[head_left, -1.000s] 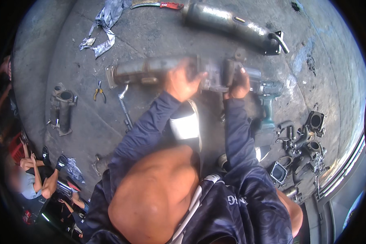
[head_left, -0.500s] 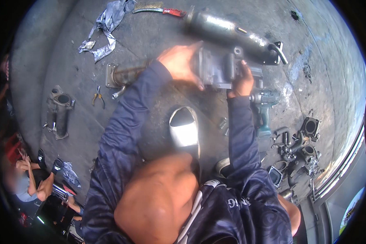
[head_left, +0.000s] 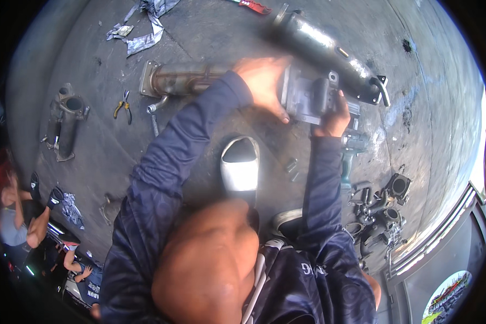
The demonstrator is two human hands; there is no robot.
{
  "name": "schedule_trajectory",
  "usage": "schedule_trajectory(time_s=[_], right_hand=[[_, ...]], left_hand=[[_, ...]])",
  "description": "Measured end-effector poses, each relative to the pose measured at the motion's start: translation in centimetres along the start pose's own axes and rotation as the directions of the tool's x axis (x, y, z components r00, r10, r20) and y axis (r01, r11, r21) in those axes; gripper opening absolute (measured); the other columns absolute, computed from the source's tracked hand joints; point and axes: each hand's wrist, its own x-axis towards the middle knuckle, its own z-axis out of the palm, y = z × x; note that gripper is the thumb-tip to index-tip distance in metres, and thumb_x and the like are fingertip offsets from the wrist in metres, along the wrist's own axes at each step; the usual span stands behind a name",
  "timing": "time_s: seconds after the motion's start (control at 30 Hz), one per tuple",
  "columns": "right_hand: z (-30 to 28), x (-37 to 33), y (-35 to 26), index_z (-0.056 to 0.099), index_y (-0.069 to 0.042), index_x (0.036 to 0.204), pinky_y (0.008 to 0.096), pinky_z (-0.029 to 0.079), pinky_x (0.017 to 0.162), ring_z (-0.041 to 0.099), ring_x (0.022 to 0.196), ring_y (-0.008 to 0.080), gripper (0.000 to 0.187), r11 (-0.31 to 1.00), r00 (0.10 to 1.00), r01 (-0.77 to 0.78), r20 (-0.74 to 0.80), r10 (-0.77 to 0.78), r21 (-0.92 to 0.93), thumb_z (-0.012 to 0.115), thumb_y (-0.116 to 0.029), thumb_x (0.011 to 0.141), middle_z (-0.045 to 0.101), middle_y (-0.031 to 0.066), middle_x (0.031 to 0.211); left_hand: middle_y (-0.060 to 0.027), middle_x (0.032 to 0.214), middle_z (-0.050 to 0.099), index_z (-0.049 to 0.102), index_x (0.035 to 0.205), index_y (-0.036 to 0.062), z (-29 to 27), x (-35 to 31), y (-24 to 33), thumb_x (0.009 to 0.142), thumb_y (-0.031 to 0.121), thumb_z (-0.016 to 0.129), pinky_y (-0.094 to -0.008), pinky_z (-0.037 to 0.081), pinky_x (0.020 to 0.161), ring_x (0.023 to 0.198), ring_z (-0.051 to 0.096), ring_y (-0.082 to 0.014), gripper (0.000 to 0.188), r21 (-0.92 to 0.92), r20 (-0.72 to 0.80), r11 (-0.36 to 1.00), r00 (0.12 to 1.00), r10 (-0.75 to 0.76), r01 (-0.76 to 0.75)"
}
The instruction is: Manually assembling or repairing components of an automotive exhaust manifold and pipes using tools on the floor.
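Note:
My right hand (head_left: 335, 116) grips a grey cast metal housing (head_left: 306, 100) by its near right side, thumb up along it. A squared flange and a raised boss with a hole show on the housing. At the flange end is my left hand (head_left: 262, 83), blurred, with fingers at the far edge and thumb at the near edge. Just beyond lies a shiny metal canister (head_left: 326, 46) with a bent tube on its end. A flanged metal pipe (head_left: 186, 78) runs partly under my left forearm. The teal power tool (head_left: 351, 154) is partly hidden by my right sleeve.
Pliers (head_left: 124, 108) and a twin-tube metal part (head_left: 67, 121) lie left. Grey rags (head_left: 151, 27) and a red handle (head_left: 254, 6) are at the far edge. Assorted metal parts (head_left: 380, 210) are heaped right. Other people (head_left: 24, 216) sit at lower left.
The view has turned slightly, shifting the surroundings. My hands and the housing sit farther right in the picture. More of the flanged pipe shows beside my left sleeve.

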Motion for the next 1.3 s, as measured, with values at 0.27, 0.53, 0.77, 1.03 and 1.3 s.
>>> schedule_trajectory(time_s=[0.27,0.53,0.77,1.03,1.3], right_hand=[[0.9,-0.6,-0.1,0.06,-0.002,0.102,0.0323,0.048,0.084,0.06,0.094,0.019,0.022,0.997,0.998,0.049,-0.038,-0.051,-0.066,0.053,-0.019,0.089,0.061,0.0064,0.101],[0.4,-0.1,0.0,0.062,-0.005,0.102,0.0354,0.051,0.084,0.064,0.088,0.02,0.024,0.999,0.999,0.032,-0.004,-0.032,-0.002,0.061,-0.018,0.083,0.066,0.007,0.097],[0.3,0.3,0.2,0.062,-0.005,0.103,0.0352,0.05,0.084,0.064,0.089,0.0189,0.025,0.999,0.999,0.033,0.002,-0.033,-0.005,0.062,-0.02,0.082,0.066,0.006,0.097],[-0.1,0.2,0.3,0.065,-0.007,0.098,0.033,0.049,0.084,0.062,0.089,0.0161,0.021,0.998,0.995,0.052,-0.086,-0.056,-0.042,0.064,-0.018,0.081,0.065,0.0035,0.096],[0.6,-0.3,0.3,0.065,-0.005,0.098,0.0314,0.047,0.084,0.06,0.088,0.0162,0.024,0.998,0.986,0.045,-0.156,-0.052,-0.049,0.068,-0.016,0.077,0.063,0.0033,0.096]], left_hand=[[-0.0215,0.122,0.054,0.035,0.134,0.0003,0.7,-0.3,0.1,0.043,0.052,0.084,-0.0423,0.046,0.089,0.108,0.056,-0.0361,0.116,0.025,-0.086,1.0,0.996,-0.009,0.011],[-0.0222,0.123,0.053,0.035,0.134,-0.001,0.5,-0.3,0.0,0.045,0.049,0.084,-0.0412,0.046,0.091,0.109,0.055,-0.0365,0.113,-0.021,-0.093,1.0,0.996,0.012,-0.014],[-0.0231,0.121,0.054,0.035,0.134,-0.0015,0.4,-0.2,-0.1,0.045,0.046,0.085,-0.0406,0.045,0.092,0.109,0.055,-0.0372,0.113,-0.061,-0.094,0.998,0.995,0.019,-0.025],[-0.0231,0.125,0.051,0.034,0.134,-0.0022,0.7,-0.2,-0.8,0.046,0.047,0.085,-0.0394,0.042,0.096,0.113,0.052,-0.0364,0.113,-0.053,-0.087,0.997,0.995,0.044,-0.049],[-0.0235,0.13,0.047,0.03,0.137,-0.0013,0.3,-0.3,-0.3,0.046,0.05,0.085,-0.0387,0.039,0.101,0.119,0.048,-0.0362,0.118,-0.032,-0.035,0.999,0.999,0.018,-0.019]])
